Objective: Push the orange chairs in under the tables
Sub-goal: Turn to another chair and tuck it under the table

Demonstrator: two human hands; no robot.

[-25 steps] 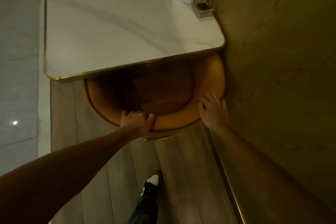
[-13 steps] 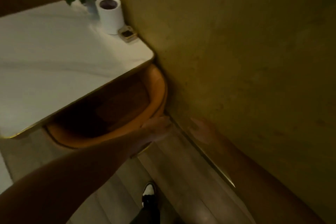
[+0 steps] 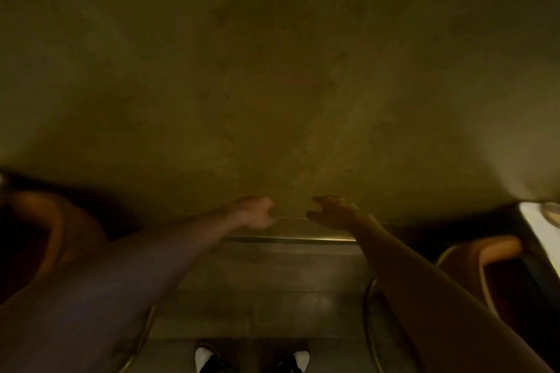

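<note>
I face a dark olive wall. One orange chair (image 3: pixel 69 239) curves at the far left edge, blurred. A second orange chair (image 3: pixel 497 248) stands at the lower right, its back beside a white table (image 3: pixel 542 227) at the right edge. My left hand (image 3: pixel 254 213) hangs in front of the wall's base with fingers loosely curled, holding nothing. My right hand (image 3: pixel 333 212) is a short way to its right, fingers also loosely curled and empty. Neither hand touches a chair.
The wall (image 3: pixel 272 70) fills the upper view, close ahead, with a brass strip (image 3: pixel 288 240) along its foot. Wood floor (image 3: pixel 266 297) lies between the two chairs. My shoes (image 3: pixel 209 359) show at the bottom edge.
My view has swung right from the left table and chair to the wall. Both hands have let go of that chair's back and now hang free; a second chair has come into view on the right.
</note>
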